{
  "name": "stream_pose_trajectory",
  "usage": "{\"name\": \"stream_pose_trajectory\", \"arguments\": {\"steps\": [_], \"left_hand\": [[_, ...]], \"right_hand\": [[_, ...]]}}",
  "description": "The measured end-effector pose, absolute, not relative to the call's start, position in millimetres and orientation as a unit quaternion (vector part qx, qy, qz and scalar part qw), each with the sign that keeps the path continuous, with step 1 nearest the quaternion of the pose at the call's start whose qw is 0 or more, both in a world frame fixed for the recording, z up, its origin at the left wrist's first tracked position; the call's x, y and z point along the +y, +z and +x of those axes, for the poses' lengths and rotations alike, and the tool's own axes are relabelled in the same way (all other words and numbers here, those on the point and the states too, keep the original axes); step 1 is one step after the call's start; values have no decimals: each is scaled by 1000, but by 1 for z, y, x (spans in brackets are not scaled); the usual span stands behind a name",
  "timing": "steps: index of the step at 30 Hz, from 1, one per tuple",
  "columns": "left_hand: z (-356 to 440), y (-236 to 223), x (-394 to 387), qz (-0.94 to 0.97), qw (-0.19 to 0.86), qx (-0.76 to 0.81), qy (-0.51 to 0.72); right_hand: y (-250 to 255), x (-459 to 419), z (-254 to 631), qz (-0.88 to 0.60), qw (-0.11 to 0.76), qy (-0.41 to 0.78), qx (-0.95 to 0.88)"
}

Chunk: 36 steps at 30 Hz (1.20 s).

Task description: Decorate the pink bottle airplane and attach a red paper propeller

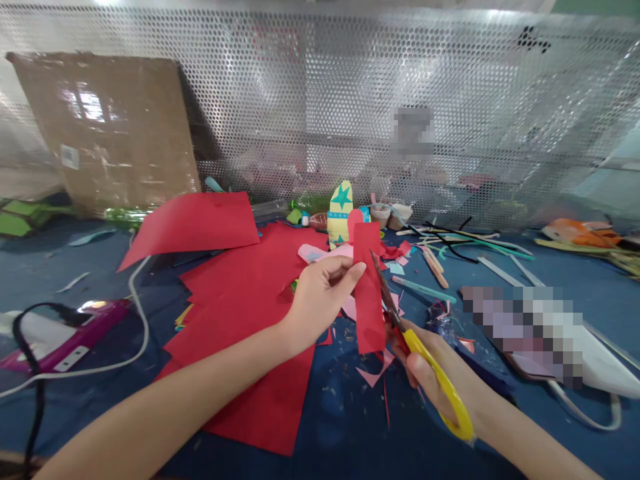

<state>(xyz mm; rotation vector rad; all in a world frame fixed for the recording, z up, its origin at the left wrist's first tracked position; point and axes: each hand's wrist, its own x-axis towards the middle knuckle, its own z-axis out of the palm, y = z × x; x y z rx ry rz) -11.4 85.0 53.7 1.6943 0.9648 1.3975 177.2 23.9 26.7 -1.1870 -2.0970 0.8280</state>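
Plainly, both your hands are occupied above the blue table (345, 427). Your left hand (317, 293) pinches a narrow red paper strip (369, 300), its thumb lying on the front face, so that the strip stands nearly upright in front of you. Your right hand (453, 360) is wrapped around the yellow handles of the scissors (413, 341), which slant up and to the left; their dark blades lie along the strip's right edge, with the tip near its upper part. You cannot tell from this view whether the blades are biting into the paper. Under and beside your left forearm, large red sheets (250, 307) overlap on the table, and a curved red sheet (200, 223) rises behind them. Beyond the strip you have a yellow egg-shaped cutout (340, 215) with teal stars and a blue band, standing near two small cups (381, 215). Pink scraps (370, 377) lie below the strip, and a light blue pen (423, 289) lies to the right of the blades. Farther right is a phone (535, 367), partly pixelated. Over on your left sit a purple power strip (95, 333) and a white cable (143, 327), while a brown cardboard piece (120, 153) leans against the perforated metal panel (350, 80) at the back.
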Motion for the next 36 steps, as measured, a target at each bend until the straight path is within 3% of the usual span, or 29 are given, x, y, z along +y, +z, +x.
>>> {"name": "stream_pose_trajectory", "arguments": {"steps": [36], "left_hand": [[-14,55,87,654,363,382,543]], "right_hand": [[29,27,180,-457,263,347,-776]]}}
